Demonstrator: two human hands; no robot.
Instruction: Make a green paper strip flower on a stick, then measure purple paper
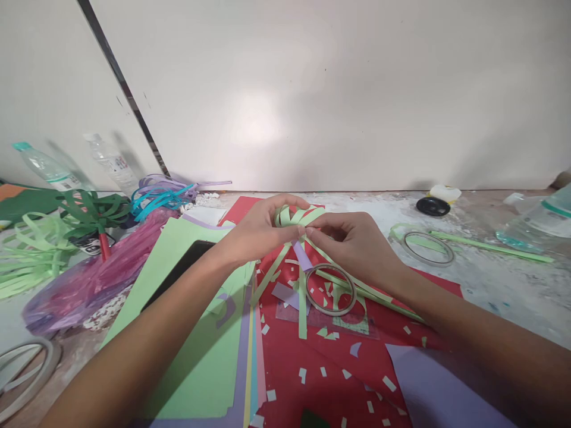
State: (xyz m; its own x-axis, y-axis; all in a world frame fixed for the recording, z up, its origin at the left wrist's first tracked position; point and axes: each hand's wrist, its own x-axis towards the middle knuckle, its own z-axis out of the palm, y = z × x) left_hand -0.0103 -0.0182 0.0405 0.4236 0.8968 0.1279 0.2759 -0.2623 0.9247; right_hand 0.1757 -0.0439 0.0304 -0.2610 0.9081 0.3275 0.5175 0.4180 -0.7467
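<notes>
My left hand (263, 226) is closed around a light green paper-strip flower (288, 218), its fingers curled over the looped strips. A purple rolled-paper stem (303, 257) points down below the flower. From the other side my right hand (357, 241) pinches a light green strip near the flower's base; the fingertips partly hide that spot. Loose green strips (302, 309) hang beneath the hands. Just below lies a roll of tape (332, 312) over a clear ruler (285, 312) and paper scraps, all on red paper (330, 392).
Left: stacked coloured paper (196, 368), a dark phone (178, 273), a pink plastic bag (134, 261), a dark green paper flower (96, 214), bottles (113, 163) and another tape roll (51, 368). Right: a tape ring (428, 262), a black cap (432, 206) and a bottle (553, 217). A white wall (312, 89) stands behind.
</notes>
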